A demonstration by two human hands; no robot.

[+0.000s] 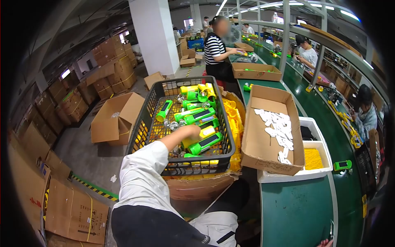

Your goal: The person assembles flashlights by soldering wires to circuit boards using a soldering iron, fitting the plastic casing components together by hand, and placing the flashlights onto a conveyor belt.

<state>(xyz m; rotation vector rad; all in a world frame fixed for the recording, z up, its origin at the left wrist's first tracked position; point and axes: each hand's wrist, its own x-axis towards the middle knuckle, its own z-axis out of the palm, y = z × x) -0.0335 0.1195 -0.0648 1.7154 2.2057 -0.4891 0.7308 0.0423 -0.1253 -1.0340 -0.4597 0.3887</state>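
My left hand (190,132) reaches into a black plastic crate (142,119), bent at the wrist over a yellow-and-green flashlight (205,132); its fingers are hidden, so I cannot tell whether they grip it. Around it lie several more flashlights, such as a green one with a dark panel (205,143), with clear round lens ends among them. At the bottom right edge, mostly cut off, my right hand (326,243) has its fingers around a slim dark tool with a shiny edge (331,229), above the green bench (296,210).
A cardboard tray (257,142) of white pieces overlaps a white foam box (325,154) holding yellow and black parts. Yellow parts (234,119) fill a carton under the crate. Along the green conveyor (302,94) several people work. An open carton (111,129) stands on the floor left.
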